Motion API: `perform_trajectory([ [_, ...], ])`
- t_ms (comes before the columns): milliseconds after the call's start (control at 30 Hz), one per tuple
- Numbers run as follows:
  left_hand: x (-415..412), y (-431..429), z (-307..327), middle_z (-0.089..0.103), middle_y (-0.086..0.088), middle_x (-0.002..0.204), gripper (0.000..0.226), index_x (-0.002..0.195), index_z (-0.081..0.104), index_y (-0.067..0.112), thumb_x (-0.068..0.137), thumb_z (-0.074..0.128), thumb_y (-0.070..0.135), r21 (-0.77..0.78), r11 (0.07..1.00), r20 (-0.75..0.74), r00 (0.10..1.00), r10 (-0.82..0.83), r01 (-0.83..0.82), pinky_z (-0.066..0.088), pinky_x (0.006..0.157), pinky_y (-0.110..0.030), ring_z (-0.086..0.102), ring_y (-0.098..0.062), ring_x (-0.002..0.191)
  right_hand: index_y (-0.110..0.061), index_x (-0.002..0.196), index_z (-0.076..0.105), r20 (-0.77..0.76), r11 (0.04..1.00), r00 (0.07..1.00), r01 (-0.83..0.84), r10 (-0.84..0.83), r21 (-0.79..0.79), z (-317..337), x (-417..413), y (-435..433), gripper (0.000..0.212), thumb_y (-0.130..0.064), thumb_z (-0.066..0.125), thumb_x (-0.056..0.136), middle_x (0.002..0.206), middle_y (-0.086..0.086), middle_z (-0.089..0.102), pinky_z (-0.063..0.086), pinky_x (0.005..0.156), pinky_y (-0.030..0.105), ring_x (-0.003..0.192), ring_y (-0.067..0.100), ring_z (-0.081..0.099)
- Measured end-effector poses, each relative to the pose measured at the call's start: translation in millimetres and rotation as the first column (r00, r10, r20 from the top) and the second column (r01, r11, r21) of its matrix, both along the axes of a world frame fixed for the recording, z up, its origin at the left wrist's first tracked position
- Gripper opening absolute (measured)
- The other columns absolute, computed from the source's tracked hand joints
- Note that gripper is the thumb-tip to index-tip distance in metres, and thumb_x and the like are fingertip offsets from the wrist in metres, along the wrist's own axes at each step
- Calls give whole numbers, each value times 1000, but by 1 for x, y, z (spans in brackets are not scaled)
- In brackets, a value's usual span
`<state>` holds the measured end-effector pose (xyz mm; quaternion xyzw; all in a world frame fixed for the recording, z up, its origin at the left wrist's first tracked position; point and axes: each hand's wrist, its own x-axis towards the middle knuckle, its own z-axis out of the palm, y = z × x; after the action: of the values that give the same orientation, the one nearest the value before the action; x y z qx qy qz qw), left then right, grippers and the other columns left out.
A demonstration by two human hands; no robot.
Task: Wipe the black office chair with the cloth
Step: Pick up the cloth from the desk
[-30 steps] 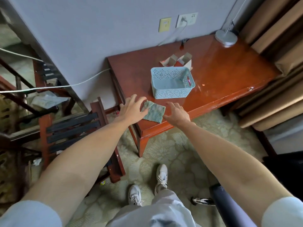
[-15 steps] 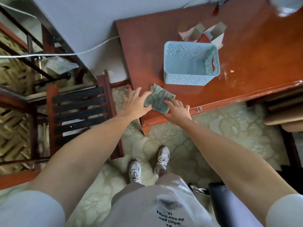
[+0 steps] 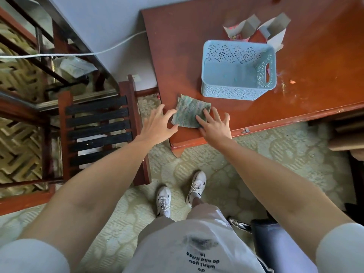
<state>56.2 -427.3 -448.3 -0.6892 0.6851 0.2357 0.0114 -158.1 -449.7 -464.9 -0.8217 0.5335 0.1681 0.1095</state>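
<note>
A green square cloth (image 3: 190, 110) lies flat near the front left corner of the red-brown wooden table (image 3: 307, 79). My left hand (image 3: 157, 127) has spread fingers, and its fingertips touch the cloth's left edge. My right hand (image 3: 213, 126) lies with straight fingers on the cloth's lower right corner. Neither hand grips the cloth. A black seat edge (image 3: 354, 210), perhaps the office chair, shows at the far right.
A light blue perforated basket (image 3: 238, 69) stands on the table behind the cloth, with open cardboard boxes (image 3: 256, 28) beyond it. A wooden rack with black slats (image 3: 98, 133) stands left of the table. Someone's jeans leg and shoe (image 3: 275, 241) are at the lower right.
The view has tilted down and closer to the table. Both hands stay at the cloth; my right fingers now lie on its lower right corner.
</note>
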Motion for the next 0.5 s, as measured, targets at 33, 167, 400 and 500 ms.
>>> perform_trajectory([
  [33, 0, 0, 0, 18, -8, 158, 60, 144, 36, 35, 90, 60, 45, 2, 1000, -20, 1000, -10, 10, 29, 105, -62, 21, -31, 143, -32, 148, 27, 6, 1000, 1000, 7, -7, -6, 1, 1, 0, 46, -35, 31, 102, 159, 4, 17, 13, 109, 61, 147, 29, 5],
  [167, 2, 0, 2, 19, -5, 159, 64, 144, 38, 35, 86, 65, 46, -18, 998, -88, 994, -59, 58, 28, 106, -62, 20, -28, 145, -21, 128, 55, 132, 995, 988, 85, -77, -58, 7, 8, -1, 35, -27, 34, 100, 147, 6, 41, 16, 107, 59, 143, 25, 21],
  [400, -1, -7, 10, 23, -6, 158, 68, 143, 39, 34, 84, 68, 49, -69, 987, -116, 981, -156, 149, 30, 109, -59, 20, -28, 145, -11, 100, 59, 395, 962, 887, 271, -240, -23, 33, 9, -1, 25, -22, 37, 96, 98, 7, 66, 29, 95, 43, 97, 27, 59],
  [500, -5, -5, 16, 31, -8, 155, 57, 140, 48, 28, 88, 66, 44, -115, 978, -79, 980, -185, 175, 34, 108, -55, 27, -27, 142, -10, 101, 57, 416, 954, 868, 300, -270, -6, 48, 6, 5, 23, -22, 38, 97, 86, 10, 67, 35, 87, 40, 76, 31, 56],
])
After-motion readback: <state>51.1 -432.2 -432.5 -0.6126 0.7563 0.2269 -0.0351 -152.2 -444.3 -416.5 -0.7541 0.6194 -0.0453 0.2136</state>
